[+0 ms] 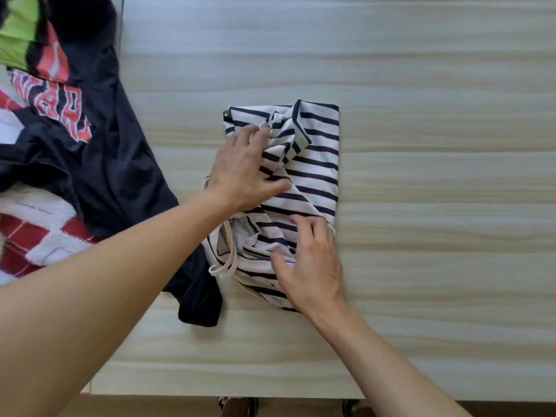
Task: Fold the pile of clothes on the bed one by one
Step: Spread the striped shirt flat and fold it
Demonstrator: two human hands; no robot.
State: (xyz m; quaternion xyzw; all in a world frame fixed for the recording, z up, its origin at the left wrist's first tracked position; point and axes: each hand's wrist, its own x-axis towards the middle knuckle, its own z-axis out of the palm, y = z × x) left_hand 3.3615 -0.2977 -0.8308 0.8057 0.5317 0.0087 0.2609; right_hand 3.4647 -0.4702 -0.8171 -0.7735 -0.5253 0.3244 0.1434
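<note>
A white garment with dark navy stripes [313,164] lies partly folded near the middle of the pale wood-grain tabletop [436,85], its right edge straight and its left side bunched into creases. The left hand [240,173] rests flat on the upper left part of it, fingers [255,136] spread and pressing into a ridge of gathered cloth rather than closing around it. The right hand [310,263] lies on the lower part, near the tabletop's front edge — its fingers likewise open and pressed down on the fabric, thumb out to the left. A pale drawstring [230,254] loops out from the garment's lower left. Just beside it, touching its left side, sprawls the unfolded pile [60,145]: a dark navy piece [120,164] on top, printed red-and-white lettering, a green patch at the far corner and a red-and-white checked item — all loose and rumpled.
</note>
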